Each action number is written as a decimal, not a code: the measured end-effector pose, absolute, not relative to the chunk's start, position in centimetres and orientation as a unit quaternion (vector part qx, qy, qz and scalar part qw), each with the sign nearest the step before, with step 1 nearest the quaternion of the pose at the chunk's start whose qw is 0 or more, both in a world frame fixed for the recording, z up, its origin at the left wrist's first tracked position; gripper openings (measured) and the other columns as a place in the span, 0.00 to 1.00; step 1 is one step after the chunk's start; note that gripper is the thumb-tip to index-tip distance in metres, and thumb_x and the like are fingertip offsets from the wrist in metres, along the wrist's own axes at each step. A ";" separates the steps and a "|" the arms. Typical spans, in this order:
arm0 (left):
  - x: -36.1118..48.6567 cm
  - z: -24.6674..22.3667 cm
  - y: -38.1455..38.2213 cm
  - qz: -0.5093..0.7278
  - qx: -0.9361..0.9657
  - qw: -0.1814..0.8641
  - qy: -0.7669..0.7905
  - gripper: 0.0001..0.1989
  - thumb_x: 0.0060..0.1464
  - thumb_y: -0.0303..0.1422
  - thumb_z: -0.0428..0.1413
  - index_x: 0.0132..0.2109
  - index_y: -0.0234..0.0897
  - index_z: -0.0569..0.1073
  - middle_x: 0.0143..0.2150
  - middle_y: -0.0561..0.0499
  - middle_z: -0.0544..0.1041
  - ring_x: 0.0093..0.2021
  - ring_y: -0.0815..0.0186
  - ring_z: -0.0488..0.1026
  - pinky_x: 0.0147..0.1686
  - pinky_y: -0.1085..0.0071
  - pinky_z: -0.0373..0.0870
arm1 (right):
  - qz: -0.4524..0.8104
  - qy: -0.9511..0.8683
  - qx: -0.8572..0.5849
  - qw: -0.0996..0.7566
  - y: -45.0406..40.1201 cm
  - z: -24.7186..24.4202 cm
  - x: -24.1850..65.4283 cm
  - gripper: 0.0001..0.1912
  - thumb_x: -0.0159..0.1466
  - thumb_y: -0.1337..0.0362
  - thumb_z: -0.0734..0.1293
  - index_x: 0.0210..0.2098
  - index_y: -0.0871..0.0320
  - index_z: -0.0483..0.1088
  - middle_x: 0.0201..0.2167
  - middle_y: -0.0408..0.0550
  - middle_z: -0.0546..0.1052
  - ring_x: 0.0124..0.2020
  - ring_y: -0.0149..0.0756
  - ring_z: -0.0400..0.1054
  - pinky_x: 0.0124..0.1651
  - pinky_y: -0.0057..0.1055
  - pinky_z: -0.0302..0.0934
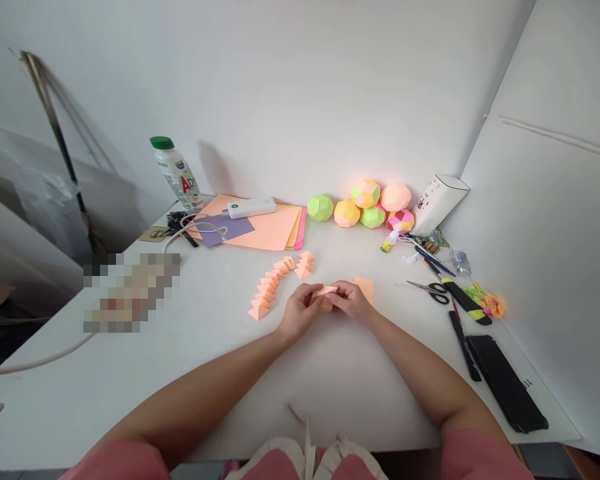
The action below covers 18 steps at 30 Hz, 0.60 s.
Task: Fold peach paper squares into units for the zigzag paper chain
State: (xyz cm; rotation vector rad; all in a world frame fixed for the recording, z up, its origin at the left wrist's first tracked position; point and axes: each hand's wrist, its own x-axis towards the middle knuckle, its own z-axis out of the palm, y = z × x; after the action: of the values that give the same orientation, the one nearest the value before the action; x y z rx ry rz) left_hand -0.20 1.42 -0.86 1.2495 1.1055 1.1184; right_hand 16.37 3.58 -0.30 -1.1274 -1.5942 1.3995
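My left hand (pixel 301 308) and my right hand (pixel 353 301) pinch a small piece of orange paper (pixel 325 293) between them, just above the table. The paper looks partly folded; my fingers cover its edges. Flat on the table behind my right hand lies more orange paper (pixel 365 289). To the left of my hands, a curved row of folded orange paper units (pixel 267 288) stands on the tabletop. A shorter group of the same folded units (pixel 305 265) sits beside the row's far end.
Several faceted paper balls (pixel 347 213) rest against the back wall. A white bottle (pixel 179 177) and a power bank (pixel 253 207) on coloured sheets (pixel 275 230) are at back left. Scissors (pixel 433 289), a cutter (pixel 465 300), a glue bottle (pixel 389 241) and a phone (pixel 505 381) lie right.
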 end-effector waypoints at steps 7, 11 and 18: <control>0.0 -1.0 1.5 0.484 0.520 0.529 0.463 0.15 0.48 0.37 0.55 0.43 0.37 0.71 0.36 0.49 0.71 0.38 0.64 0.70 0.38 0.66 0.68 | 0.537 -0.618 -0.445 0.363 3.5 -0.2 16.4 0.13 0.56 0.55 0.65 0.30 0.59 0.67 0.22 0.41 0.66 0.24 0.29 0.63 0.27 0.27 0.61; 0.1 -1.0 1.5 0.478 0.524 0.530 0.465 0.15 0.48 0.37 0.55 0.43 0.37 0.71 0.37 0.49 0.71 0.38 0.63 0.70 0.39 0.66 0.68 | 0.543 -0.610 -0.451 0.361 3.5 -0.4 16.5 0.13 0.56 0.55 0.65 0.29 0.59 0.66 0.22 0.41 0.66 0.24 0.29 0.63 0.27 0.27 0.60; 0.0 -1.0 1.5 0.474 0.527 0.528 0.468 0.15 0.48 0.38 0.55 0.43 0.37 0.72 0.37 0.49 0.71 0.38 0.63 0.70 0.39 0.65 0.68 | 0.545 -0.609 -0.448 0.362 3.5 -0.2 16.5 0.13 0.55 0.55 0.66 0.27 0.59 0.65 0.21 0.40 0.65 0.23 0.28 0.62 0.26 0.27 0.59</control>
State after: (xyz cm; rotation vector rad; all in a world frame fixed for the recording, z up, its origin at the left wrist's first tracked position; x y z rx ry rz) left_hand -0.02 1.52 -1.02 1.2597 1.1190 1.1316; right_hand 16.49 3.52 -0.24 -1.1552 -1.5681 1.4042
